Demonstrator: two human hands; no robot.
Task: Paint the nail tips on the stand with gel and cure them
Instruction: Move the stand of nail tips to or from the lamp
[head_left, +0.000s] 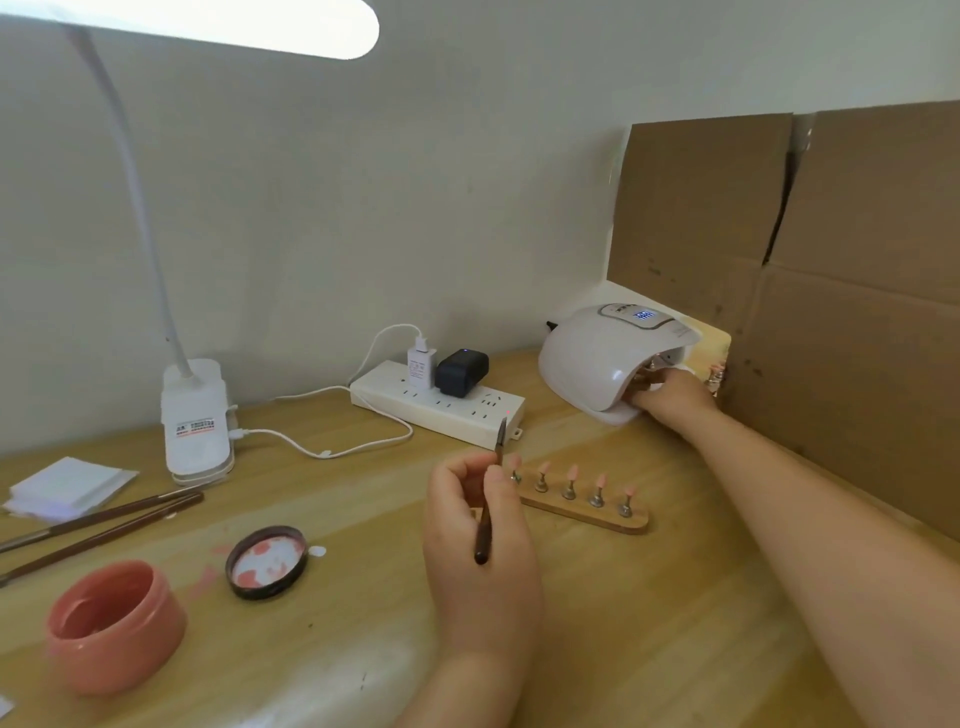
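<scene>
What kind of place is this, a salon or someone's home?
Probably a home nail-art desk, not a salon: a white curing lamp, a wooden stand of pink nail tips, an open pink gel jar, and cardboard against the wall.

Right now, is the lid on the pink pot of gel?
No, the pink pot stands open on the table, and its lid lies beside it, inner face up with pink smears.

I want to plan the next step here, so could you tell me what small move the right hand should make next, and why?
Probably draw the right hand back out of the curing lamp, if what it holds is set down. Its fingers are at the lamp's mouth, the display is lit, and the left hand holds the brush beside the wooden stand.
</scene>
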